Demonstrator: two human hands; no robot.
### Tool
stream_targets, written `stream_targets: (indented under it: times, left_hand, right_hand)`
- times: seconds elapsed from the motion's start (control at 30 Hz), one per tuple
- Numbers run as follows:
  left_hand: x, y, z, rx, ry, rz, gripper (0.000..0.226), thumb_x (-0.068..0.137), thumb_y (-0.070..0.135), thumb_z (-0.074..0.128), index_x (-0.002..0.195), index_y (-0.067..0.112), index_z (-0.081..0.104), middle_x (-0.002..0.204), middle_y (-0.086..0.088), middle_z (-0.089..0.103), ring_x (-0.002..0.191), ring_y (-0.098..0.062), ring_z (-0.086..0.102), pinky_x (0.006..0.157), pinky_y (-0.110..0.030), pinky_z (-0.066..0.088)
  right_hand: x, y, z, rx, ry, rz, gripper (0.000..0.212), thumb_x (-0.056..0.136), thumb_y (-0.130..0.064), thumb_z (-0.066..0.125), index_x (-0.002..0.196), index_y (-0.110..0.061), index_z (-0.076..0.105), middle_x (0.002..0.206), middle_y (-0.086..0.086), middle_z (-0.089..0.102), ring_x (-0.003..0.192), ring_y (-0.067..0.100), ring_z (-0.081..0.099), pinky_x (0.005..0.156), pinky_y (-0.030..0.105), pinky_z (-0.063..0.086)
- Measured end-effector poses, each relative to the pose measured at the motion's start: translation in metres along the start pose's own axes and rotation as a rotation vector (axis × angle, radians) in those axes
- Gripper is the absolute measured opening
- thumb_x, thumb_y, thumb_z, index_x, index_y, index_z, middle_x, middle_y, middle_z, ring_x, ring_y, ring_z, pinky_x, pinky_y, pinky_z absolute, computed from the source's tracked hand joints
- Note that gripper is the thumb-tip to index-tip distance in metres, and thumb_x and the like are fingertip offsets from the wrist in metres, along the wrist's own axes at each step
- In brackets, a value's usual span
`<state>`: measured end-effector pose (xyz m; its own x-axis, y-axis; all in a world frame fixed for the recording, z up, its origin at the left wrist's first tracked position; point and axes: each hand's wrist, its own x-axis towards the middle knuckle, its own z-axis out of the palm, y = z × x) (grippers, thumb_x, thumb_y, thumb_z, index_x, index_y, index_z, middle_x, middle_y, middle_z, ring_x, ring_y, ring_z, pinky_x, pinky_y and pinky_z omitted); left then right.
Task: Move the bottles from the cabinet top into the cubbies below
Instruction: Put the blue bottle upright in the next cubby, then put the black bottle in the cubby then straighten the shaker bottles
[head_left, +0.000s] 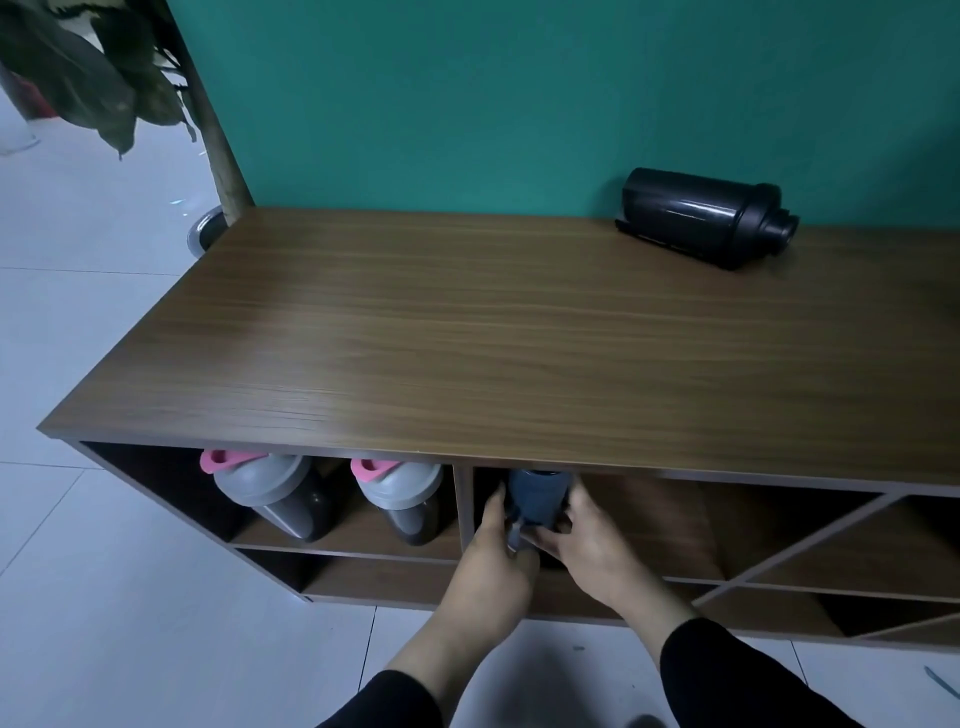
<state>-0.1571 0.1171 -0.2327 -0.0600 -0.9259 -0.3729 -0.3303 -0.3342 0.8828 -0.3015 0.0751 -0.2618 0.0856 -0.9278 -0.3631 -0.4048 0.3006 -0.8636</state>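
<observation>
A dark blue bottle (535, 501) stands inside the upper middle cubby, its top hidden under the cabinet top. My left hand (493, 551) grips its left side and my right hand (587, 540) holds its right side and base. A black bottle (701, 218) lies on its side on the wooden cabinet top (467, 332), far right by the wall. Two grey bottles with pink lids (270, 493) (402, 496) stand in the upper left cubby.
A teal wall backs the cabinet. Diagonal-divided cubbies (810, 545) lie to the right, and a low shelf (374, 577) runs beneath the upper cubbies. A potted plant (93, 73) stands at the far left on the white tile floor.
</observation>
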Motion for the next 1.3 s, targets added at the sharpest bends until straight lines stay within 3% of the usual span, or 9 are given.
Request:
stream_targets:
  times: [0.07,0.17,0.3,0.37,0.53,0.67,0.83,1.07,1.3]
  left_hand:
    - [-0.004,0.003,0.002,0.068,0.044,-0.050,0.068,0.098,0.019,0.054,0.159,0.031,0.029,0.141,0.005,0.067,0.127,-0.018,0.065,0.110,-0.033,0.049]
    - [-0.014,0.007,0.002,0.179,0.083,-0.099,0.050,0.099,0.027,0.052,0.148,0.024,0.044,0.126,-0.008,0.075,0.118,-0.031,0.069,0.098,-0.037,0.055]
    - [-0.052,0.026,-0.002,0.413,0.034,0.095,0.032,0.092,0.028,0.056,0.119,0.038,0.069,0.113,0.003,0.079,0.109,-0.017,0.070,0.085,-0.022,0.049]
    - [-0.075,0.041,-0.006,0.393,0.125,0.330,0.027,0.086,0.035,0.060,0.109,0.046,0.067,0.096,0.014,0.077,0.090,0.001,0.069,0.073,-0.010,0.045]
    - [-0.092,0.104,-0.026,0.240,0.395,0.790,0.027,0.094,0.039,0.056,0.074,0.024,0.066,0.062,0.027,0.045,0.059,0.011,0.049,0.060,-0.001,0.033]
    - [-0.053,0.157,-0.034,0.270,0.391,0.760,0.027,0.097,0.039,0.051,0.094,0.022,0.071,0.085,0.014,0.064,0.086,-0.003,0.061,0.077,-0.018,0.047]
    - [0.008,0.173,-0.036,0.522,0.304,0.560,0.034,0.102,0.036,0.055,0.131,0.020,0.066,0.127,0.002,0.065,0.125,-0.018,0.058,0.108,-0.038,0.049]
    - [0.039,0.169,-0.036,0.859,0.215,0.464,0.054,0.104,0.048,0.047,0.150,0.021,0.051,0.164,-0.001,0.041,0.156,-0.020,0.030,0.131,-0.037,0.018]
    - [0.040,0.169,-0.035,0.853,0.246,0.482,0.056,0.104,0.051,0.044,0.152,0.024,0.048,0.167,0.001,0.036,0.158,-0.017,0.022,0.132,-0.034,0.010]
  right_hand:
    - [-0.006,-0.001,-0.002,-0.061,-0.009,0.022,0.075,0.063,-0.044,0.084,0.123,-0.059,0.041,0.121,-0.019,0.060,0.119,0.014,0.058,0.098,0.034,0.049]
    - [-0.020,0.000,-0.010,-0.380,-0.004,0.078,0.073,0.080,-0.042,0.073,0.144,-0.024,0.041,0.132,-0.002,0.063,0.122,0.020,0.059,0.092,0.030,0.047]
    - [-0.070,-0.031,-0.031,-0.537,-0.194,-0.084,0.010,0.088,-0.030,0.057,0.087,-0.030,0.067,0.079,-0.001,0.072,0.083,0.017,0.069,0.068,0.026,0.049]
    - [-0.104,-0.057,-0.048,-0.589,-0.128,-0.277,0.026,0.088,-0.038,0.053,0.064,-0.026,0.054,0.057,-0.006,0.057,0.062,0.010,0.061,0.054,0.023,0.042]
    - [-0.164,-0.113,-0.108,-0.342,0.350,-0.610,0.036,0.090,-0.047,0.052,0.066,-0.021,0.060,0.056,-0.003,0.062,0.051,0.012,0.059,0.054,0.032,0.046]
    - [-0.121,-0.139,-0.154,-0.226,0.632,-0.568,0.012,0.094,-0.031,0.055,0.093,-0.030,0.066,0.095,-0.013,0.069,0.089,0.005,0.066,0.079,0.022,0.052]
    - [-0.033,-0.127,-0.196,-0.176,0.662,-0.199,0.076,0.084,-0.047,0.067,0.148,-0.025,0.031,0.153,0.001,0.039,0.137,0.018,0.042,0.111,0.038,0.037]
    - [0.038,-0.131,-0.234,-0.254,0.750,-0.212,0.114,0.067,-0.047,0.084,0.154,-0.030,0.011,0.162,0.004,0.018,0.147,0.026,0.025,0.117,0.047,0.029]
    - [0.083,-0.137,-0.268,-0.285,0.678,-0.310,0.105,0.065,-0.045,0.086,0.149,-0.036,0.023,0.157,0.002,0.028,0.143,0.021,0.033,0.118,0.043,0.029]
